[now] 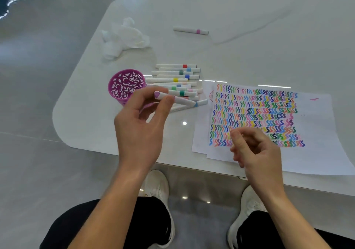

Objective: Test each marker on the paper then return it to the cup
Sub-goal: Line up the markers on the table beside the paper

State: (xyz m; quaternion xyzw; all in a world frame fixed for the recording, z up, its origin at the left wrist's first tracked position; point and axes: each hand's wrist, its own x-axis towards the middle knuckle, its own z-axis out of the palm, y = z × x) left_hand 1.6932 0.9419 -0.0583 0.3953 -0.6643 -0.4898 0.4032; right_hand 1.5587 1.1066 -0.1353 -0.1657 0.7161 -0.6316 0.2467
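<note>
Left hand point(140, 125) pinches marker point(181, 100) just beside cup point(124, 85).

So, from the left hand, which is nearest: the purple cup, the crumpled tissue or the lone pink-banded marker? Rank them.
1. Purple cup, just behind the left hand.
2. Crumpled tissue, farther back, left.
3. Lone pink-banded marker, far side, right.

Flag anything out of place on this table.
One white marker with a pink band lies alone at the far side, apart from the pile of white markers beside the purple patterned cup. A crumpled white tissue lies left of it.
</note>
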